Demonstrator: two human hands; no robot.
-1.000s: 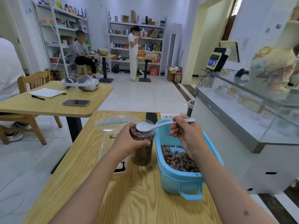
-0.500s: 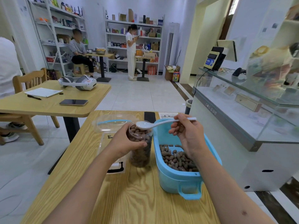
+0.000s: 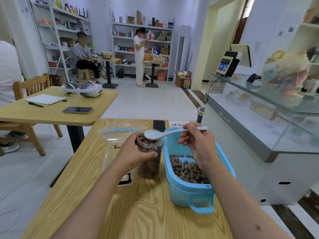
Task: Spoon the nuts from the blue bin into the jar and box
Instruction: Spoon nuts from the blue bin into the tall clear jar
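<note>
A clear plastic jar [image 3: 149, 163], nearly full of brown nuts, stands on the wooden table [image 3: 138, 209]. My left hand [image 3: 133, 153] grips the jar's side. My right hand [image 3: 198, 144] pinches the handle of a white spoon [image 3: 165, 133], whose empty bowl hovers over the jar's mouth. The blue bin [image 3: 189, 190] sits just right of the jar, with nuts [image 3: 188, 169] covering its bottom. A clear plastic box [image 3: 119, 131] with a blue-edged lid lies open behind and left of the jar, partly hidden by my left hand.
A glass display counter [image 3: 259, 121] runs close along the table's right side. A second table [image 3: 51, 112] to the left holds a phone, a notebook and a headset. A black phone [image 3: 159, 125] lies at my table's far edge. Two people are by the far shelves.
The spoon stays over the jar's mouth, its bowl empty throughout. The view has shifted slightly; the hands and jar keep their places.
</note>
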